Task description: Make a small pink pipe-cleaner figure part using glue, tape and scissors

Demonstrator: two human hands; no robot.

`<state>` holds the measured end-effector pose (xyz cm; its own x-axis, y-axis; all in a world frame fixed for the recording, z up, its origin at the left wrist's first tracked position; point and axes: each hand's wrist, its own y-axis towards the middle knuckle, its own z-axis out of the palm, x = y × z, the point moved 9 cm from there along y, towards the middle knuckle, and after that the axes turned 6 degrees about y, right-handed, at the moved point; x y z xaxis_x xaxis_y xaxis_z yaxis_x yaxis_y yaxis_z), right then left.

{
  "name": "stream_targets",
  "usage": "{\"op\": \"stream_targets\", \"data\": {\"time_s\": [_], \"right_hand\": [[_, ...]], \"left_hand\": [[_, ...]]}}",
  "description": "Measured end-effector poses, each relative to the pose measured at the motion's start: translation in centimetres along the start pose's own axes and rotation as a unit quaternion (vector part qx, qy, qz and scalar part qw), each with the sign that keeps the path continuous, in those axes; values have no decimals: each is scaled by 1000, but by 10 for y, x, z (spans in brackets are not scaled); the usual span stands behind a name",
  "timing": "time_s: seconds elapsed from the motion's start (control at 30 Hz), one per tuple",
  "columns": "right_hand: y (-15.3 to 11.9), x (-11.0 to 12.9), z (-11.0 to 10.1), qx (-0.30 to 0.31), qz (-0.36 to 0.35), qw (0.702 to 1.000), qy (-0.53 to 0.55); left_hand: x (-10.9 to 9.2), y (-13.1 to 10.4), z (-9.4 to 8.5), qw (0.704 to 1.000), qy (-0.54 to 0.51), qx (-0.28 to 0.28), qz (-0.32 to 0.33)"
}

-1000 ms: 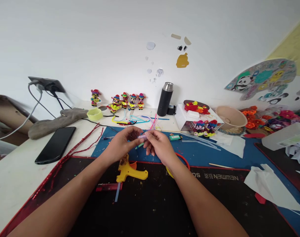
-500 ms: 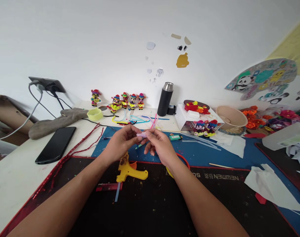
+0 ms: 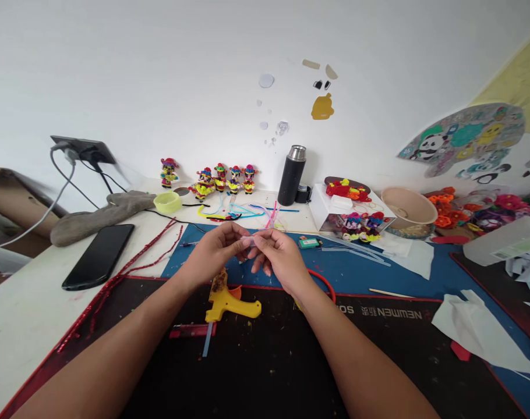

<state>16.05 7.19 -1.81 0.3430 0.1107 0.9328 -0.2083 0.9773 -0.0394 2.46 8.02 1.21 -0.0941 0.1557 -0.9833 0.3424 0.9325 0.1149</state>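
Observation:
My left hand [image 3: 219,249] and my right hand [image 3: 279,256] meet above the blue mat. Between the thumbs and forefingers of both is a small pale lilac piece [image 3: 248,240], mostly covered by the fingertips. The other fingers of my right hand hang loosely below it. Under my hands, on the black mat [image 3: 265,372], lies a yellow glue gun [image 3: 234,305] with a clear glue stick poking out. A red object [image 3: 188,331] sits beside the stick. A red ring [image 3: 325,283] shows partly behind my right wrist.
Colourful figurines [image 3: 220,177] and a black thermos [image 3: 292,176] stand along the wall. A phone [image 3: 99,256] and red glittery stems [image 3: 129,269] lie left. A white box [image 3: 324,209], a beige bowl [image 3: 408,206] and crumpled white paper [image 3: 479,329] are on the right.
The fingertips have shifted slightly around the lilac piece, which shows less now. My right hand has moved a little to the left.

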Motion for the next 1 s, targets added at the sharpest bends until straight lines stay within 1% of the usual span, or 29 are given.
{"op": "stream_targets", "data": {"time_s": [0.23,0.57,0.67,0.83,0.93,1.0], "right_hand": [[-2,1,4,9,-5,1000,16],[-3,1,7,9,-25,999,33],[-1,-2,4,-3,-26,999,42],[0,0,2,-1,-15,998,65],[0,3,0,-5,-16,997,69],[0,4,-1,-4,-16,998,68]], "left_hand": [[0,0,-3,999,-11,-50,-1],[0,-4,-1,997,-8,-79,-5],[0,-4,-1,996,12,-91,13],[0,-6,-8,989,66,-119,63],[-2,-7,-9,985,89,-117,93],[-2,-7,-9,984,99,-112,98]]}}
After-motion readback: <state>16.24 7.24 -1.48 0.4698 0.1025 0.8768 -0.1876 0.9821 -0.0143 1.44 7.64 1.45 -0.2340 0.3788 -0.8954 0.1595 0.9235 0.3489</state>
